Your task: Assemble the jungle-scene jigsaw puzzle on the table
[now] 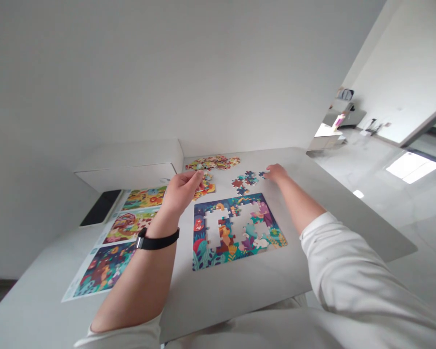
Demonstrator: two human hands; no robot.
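A partly assembled jigsaw puzzle [236,259] lies flat on the table, its border joined and gaps showing inside. My right hand [276,172] reaches past its far right corner, fingers closed on a dark blue puzzle piece [262,174] at the table surface. Just left of that piece is a small heap of blue and brown puzzle pieces [250,178]. My left hand [183,190] is raised with thumb and fingers pinched together; what they hold, if anything, I cannot make out. Behind its fingertips lie yellow-orange puzzle pieces [208,189].
A bigger pile of mixed pieces [218,162] lies by the wall. On the left are a sheet with three printed pictures [105,259], a black phone [101,208] and a white box [138,174]. The table's right edge [363,203] drops to a shiny floor.
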